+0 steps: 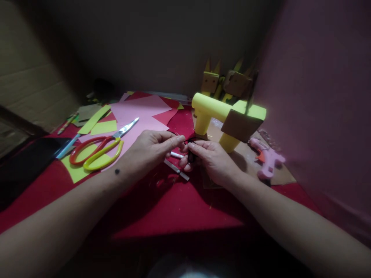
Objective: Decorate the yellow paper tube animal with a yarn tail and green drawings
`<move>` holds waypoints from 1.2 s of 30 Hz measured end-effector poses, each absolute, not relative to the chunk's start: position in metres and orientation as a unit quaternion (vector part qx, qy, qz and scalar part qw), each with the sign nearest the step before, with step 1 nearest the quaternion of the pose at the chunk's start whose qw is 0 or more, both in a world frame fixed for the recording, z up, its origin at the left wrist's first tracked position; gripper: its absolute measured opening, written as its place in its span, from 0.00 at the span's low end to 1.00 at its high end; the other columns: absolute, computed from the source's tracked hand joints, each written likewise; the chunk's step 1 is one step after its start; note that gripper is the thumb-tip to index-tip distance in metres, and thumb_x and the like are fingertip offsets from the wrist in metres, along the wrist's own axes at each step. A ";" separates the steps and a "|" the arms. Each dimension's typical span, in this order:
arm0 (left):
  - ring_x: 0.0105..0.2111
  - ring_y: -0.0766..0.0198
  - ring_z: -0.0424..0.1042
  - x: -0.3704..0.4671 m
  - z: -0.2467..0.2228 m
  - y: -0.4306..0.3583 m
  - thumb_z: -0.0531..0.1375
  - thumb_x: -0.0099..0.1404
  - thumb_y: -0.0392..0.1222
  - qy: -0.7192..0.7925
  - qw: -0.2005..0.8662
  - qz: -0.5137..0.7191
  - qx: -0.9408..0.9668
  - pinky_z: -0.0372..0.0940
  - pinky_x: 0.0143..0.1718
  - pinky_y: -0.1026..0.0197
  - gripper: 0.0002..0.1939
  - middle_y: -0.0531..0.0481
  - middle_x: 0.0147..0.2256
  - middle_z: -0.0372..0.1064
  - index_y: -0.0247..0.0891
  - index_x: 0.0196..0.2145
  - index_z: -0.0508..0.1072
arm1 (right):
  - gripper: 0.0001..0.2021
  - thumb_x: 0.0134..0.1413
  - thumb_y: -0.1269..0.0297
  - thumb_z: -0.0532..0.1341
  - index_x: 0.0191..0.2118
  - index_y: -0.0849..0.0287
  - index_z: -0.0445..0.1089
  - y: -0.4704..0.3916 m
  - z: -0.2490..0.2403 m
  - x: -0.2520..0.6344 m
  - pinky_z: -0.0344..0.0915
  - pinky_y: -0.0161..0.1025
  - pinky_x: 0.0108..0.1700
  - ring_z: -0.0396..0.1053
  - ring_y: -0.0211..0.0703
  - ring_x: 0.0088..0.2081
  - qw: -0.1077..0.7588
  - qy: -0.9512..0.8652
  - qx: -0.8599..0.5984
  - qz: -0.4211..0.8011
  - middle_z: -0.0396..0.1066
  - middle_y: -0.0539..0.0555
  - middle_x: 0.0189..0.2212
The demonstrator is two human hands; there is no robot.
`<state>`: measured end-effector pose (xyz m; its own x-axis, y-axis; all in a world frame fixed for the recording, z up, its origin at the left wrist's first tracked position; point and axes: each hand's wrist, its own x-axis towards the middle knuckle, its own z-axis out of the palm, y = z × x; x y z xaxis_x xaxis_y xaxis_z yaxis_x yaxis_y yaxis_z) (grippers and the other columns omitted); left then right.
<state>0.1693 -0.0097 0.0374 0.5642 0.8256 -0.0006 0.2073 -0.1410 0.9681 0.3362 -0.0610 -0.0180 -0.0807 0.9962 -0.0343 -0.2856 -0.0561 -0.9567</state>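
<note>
My left hand [159, 146] and my right hand [210, 158] meet above the middle of the red cloth, thumbs and forefingers pinched. Between them is a small, thin, curved black piece [191, 155], too dark to name. The right fingers are closed around it, and the left fingertips seem to pinch its other end. Just beyond the right hand stands a yellow paper animal figure [213, 106] with a tube body, tube legs and a boxy brown and yellow head [243, 123]. White sticks [176, 170] lie beneath the hands.
Scissors [108, 144] with red and yellow handles rest on pink paper [139, 110] and yellow paper at left. A pink glue gun [266, 158] lies on cardboard [282, 177] at right. Two similar figures [210, 81] stand behind. A dark flat object [29, 166] is far left.
</note>
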 end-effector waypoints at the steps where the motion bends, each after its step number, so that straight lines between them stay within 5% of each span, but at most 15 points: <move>1: 0.17 0.69 0.67 0.170 0.038 -0.011 0.65 0.64 0.44 0.367 0.566 0.279 0.683 0.58 0.19 0.69 0.14 0.52 0.18 0.71 0.37 0.23 0.77 | 0.13 0.59 0.55 0.69 0.32 0.61 0.75 -0.061 -0.018 0.336 0.72 0.30 0.28 0.73 0.35 0.22 0.534 -0.433 -0.419 0.593 0.78 0.51 0.21; 5: 0.24 0.58 0.78 0.169 0.030 -0.011 0.67 0.64 0.46 0.350 0.656 0.254 0.618 0.70 0.26 0.64 0.14 0.45 0.23 0.77 0.37 0.25 0.74 | 0.13 0.59 0.55 0.68 0.32 0.61 0.76 -0.063 -0.017 0.334 0.71 0.30 0.28 0.73 0.34 0.22 0.533 -0.445 -0.441 0.569 0.78 0.50 0.22; 11: 0.19 0.64 0.73 0.170 0.014 -0.007 0.67 0.66 0.51 0.316 0.710 0.226 0.587 0.63 0.19 0.68 0.20 0.44 0.21 0.75 0.35 0.23 0.74 | 0.15 0.61 0.54 0.66 0.32 0.62 0.78 -0.063 -0.016 0.331 0.68 0.30 0.25 0.71 0.34 0.22 0.511 -0.482 -0.438 0.561 0.78 0.52 0.22; 17: 0.17 0.59 0.75 0.175 0.016 -0.008 0.70 0.59 0.37 0.342 0.716 0.259 0.551 0.63 0.15 0.66 0.05 0.47 0.19 0.75 0.36 0.30 0.77 | 0.14 0.61 0.56 0.68 0.31 0.63 0.78 -0.065 -0.012 0.332 0.68 0.30 0.24 0.70 0.34 0.19 0.480 -0.479 -0.447 0.584 0.76 0.51 0.19; 24: 0.21 0.62 0.74 0.173 0.015 0.003 0.73 0.54 0.38 0.360 0.699 0.316 0.530 0.71 0.26 0.61 0.07 0.49 0.23 0.75 0.37 0.26 0.78 | 0.09 0.56 0.60 0.70 0.36 0.62 0.76 -0.061 -0.016 0.340 0.73 0.33 0.30 0.77 0.38 0.26 0.534 -0.374 -0.405 0.641 0.79 0.53 0.26; 31: 0.24 0.64 0.73 0.172 0.012 0.007 0.75 0.53 0.37 0.373 0.679 0.346 0.529 0.66 0.25 0.65 0.08 0.48 0.24 0.74 0.33 0.27 0.80 | 0.12 0.53 0.56 0.72 0.34 0.60 0.77 -0.061 -0.017 0.338 0.70 0.33 0.30 0.70 0.34 0.26 0.597 -0.410 -0.443 0.528 0.76 0.50 0.30; 36: 0.20 0.70 0.67 0.175 0.013 0.004 0.73 0.53 0.35 0.388 0.677 0.338 0.526 0.59 0.22 0.68 0.06 0.52 0.21 0.69 0.34 0.25 0.80 | 0.13 0.48 0.58 0.75 0.36 0.58 0.77 -0.065 -0.017 0.333 0.71 0.37 0.40 0.73 0.39 0.35 0.576 -0.494 -0.470 0.451 0.78 0.50 0.33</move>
<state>0.1747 0.0041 0.0125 0.4706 0.8658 -0.1701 -0.0502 0.2187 0.9745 0.3332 -0.0646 -0.0167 0.1053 0.9840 0.1437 -0.0557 0.1502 -0.9871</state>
